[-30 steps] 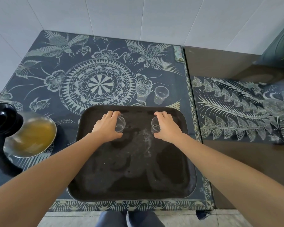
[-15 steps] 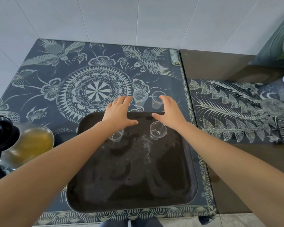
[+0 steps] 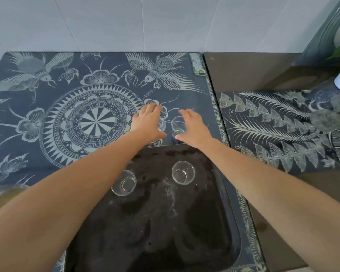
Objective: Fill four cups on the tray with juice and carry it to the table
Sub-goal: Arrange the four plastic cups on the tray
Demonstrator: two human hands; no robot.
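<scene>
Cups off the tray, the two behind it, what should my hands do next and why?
Probably close each hand on its cup and lift both onto the tray. The left hand and right hand are already at the two cups on the cloth, while only two cups stand on the tray.

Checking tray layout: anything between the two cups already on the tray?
No. In the head view, only bare dark tray surface separates the left cup from the right cup; they stand apart.

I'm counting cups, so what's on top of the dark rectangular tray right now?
Two clear empty glass cups stand on the dark rectangular tray, near its far edge. The forearms cover the tray's near left part, so anything there is hidden.
</scene>
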